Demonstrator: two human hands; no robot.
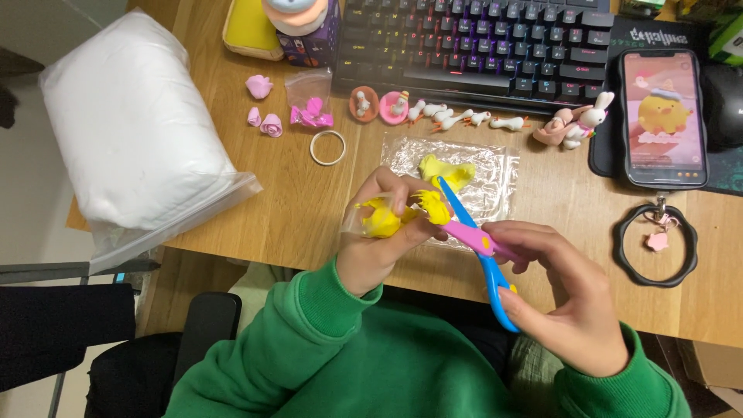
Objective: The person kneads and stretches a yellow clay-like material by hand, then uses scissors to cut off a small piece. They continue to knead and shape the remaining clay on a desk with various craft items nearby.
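Left hand (381, 236) raised just above the near edge of the bench (294, 209), grip closed around a lump of yellow clay (381, 221), likely lifted so the blades can reach it from the side. Right hand (569, 298) curled through the handles of the blue and pink scissors (478, 244), grip narrow on them, blades angled up and left with the tips at the frayed end of the clay, seemingly for snipping fine strands. Just beyond, flat on the bench, a clear plastic sheet (487, 174) carrying a second yellow clay piece (445, 172), probably to keep it from sticking to the wood.

At far left, a large clear zip bag (131, 131) stuffed with white clay, half over the bench edge. Near the keyboard (480, 46), a small clear bag (309, 97) holding pink bits; pink clay roses (263, 104) loose beside it. White ring (328, 147) empty. Phone (663, 116) lit at right.
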